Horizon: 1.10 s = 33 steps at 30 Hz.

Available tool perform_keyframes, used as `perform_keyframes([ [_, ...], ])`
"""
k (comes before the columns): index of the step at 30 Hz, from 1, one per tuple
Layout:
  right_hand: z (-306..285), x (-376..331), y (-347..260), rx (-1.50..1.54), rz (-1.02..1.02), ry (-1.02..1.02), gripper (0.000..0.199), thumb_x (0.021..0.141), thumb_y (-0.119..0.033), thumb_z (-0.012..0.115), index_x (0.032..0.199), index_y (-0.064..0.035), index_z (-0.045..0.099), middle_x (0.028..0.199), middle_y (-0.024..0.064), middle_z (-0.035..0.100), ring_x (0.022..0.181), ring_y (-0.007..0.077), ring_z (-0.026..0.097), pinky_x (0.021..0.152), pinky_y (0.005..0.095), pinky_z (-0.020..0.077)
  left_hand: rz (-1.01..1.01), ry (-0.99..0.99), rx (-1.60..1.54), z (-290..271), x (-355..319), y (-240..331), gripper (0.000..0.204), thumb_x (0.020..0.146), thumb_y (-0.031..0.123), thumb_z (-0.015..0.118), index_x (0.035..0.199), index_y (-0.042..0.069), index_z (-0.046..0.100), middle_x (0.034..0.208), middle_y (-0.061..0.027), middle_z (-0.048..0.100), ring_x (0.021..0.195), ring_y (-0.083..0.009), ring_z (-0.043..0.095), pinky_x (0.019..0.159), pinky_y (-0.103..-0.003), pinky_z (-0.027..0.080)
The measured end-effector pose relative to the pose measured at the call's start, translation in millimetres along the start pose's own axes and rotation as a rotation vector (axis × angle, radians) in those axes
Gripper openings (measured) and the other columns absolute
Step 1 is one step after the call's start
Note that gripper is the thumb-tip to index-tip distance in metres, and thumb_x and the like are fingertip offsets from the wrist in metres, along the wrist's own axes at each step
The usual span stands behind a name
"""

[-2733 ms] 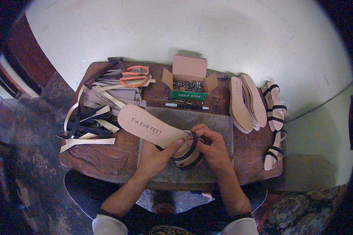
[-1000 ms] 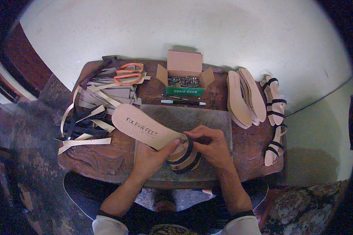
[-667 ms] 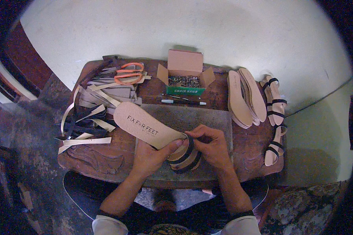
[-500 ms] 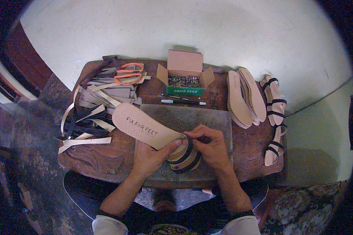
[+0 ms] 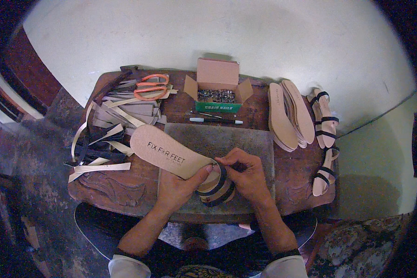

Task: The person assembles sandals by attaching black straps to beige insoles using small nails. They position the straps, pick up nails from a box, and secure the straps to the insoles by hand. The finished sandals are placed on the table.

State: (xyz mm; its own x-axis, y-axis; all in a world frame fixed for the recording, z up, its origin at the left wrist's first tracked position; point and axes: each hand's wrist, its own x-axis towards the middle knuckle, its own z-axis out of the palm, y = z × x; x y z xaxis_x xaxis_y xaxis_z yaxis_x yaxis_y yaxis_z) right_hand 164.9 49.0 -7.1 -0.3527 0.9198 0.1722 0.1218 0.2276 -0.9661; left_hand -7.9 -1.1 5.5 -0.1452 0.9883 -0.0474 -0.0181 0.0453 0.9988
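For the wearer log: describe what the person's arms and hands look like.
Both forearms are bare. Light, whitish sleeves with dark cuffs end near the elbows. The left hand and right hand are bare: no gloves, and no rings or watch that I can make out.

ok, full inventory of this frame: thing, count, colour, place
insole: 1, tan, held over the grey pad, toe end pointing left
straps: a few, black and tan, looped at the insole's near end
scissors: 1, orange handles, back left
strip pile: many, tan, grey and black, left side
cardboard box: 1, brown, open, small metal pieces inside, back centre
pens: about 2, in front of the box
stacked soles: several, tan, right
strapped sandals: 2, tan with black straps, far right
table: 1, dark wood
left hand: gripping the insole
right hand: pinching the straps
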Motion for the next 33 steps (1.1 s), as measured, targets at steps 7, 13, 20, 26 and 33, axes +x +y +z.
perform_keyframes([
  [7,0,-1,-2,-0.013,0.032,-0.004,0.007,0.076,0.006,0.064,0.08,-0.0001,0.064,0.079,0.0061,0.06,0.077,0.0127,0.058,0.073,0.0255,0.0457,0.006,0.014,0.003,0,0,-1,0.018,0.079,0.01,0.072,0.093,0.0,0.066,0.087,-0.0074,0.068,0.078,-0.014,0.065,0.068,-0.026,0.052],
  [13,2,-1,-6,0.007,0.054,0.0,0.008,0.077,0.009,0.061,0.079,0.0008,0.063,0.079,0.006,0.06,0.079,0.0121,0.057,0.076,0.0249,0.0455,0.031,0.026,-0.037,1,1,-10,0.019,0.078,0.011,0.072,0.092,0.0,0.066,0.087,-0.0074,0.068,0.078,-0.0143,0.065,0.068,-0.026,0.051],
  [20,2,-2,-5,-0.011,0.076,-0.002,0.008,0.076,0.008,0.062,0.078,0.0007,0.063,0.079,0.0056,0.06,0.078,0.012,0.057,0.073,0.0248,0.0446,0.029,0.019,0.048,0,-1,-8,0.019,0.079,0.012,0.072,0.093,0.0,0.066,0.087,-0.0073,0.068,0.078,-0.0149,0.066,0.068,-0.027,0.052],
  [26,-2,0,-13,-0.025,0.148,-0.03,0.01,0.076,0.007,0.063,0.083,0.0007,0.067,0.081,0.0069,0.062,0.078,0.0128,0.058,0.074,0.0251,0.0446,0.022,0.01,0.023,0,0,-6,0.021,0.079,0.013,0.072,0.094,0.0,0.066,0.088,-0.008,0.068,0.079,-0.0153,0.066,0.068,-0.027,0.052],
  [33,-5,1,-17,0.082,0.198,-0.063,0.01,0.076,0.003,0.066,0.086,0.0014,0.067,0.091,0.0088,0.066,0.088,0.0154,0.06,0.08,0.0261,0.0462,-0.022,0.032,-0.068,0,3,-2,0.02,0.078,0.011,0.073,0.092,0.0,0.066,0.088,-0.008,0.068,0.079,-0.0151,0.066,0.069,-0.027,0.052],
])
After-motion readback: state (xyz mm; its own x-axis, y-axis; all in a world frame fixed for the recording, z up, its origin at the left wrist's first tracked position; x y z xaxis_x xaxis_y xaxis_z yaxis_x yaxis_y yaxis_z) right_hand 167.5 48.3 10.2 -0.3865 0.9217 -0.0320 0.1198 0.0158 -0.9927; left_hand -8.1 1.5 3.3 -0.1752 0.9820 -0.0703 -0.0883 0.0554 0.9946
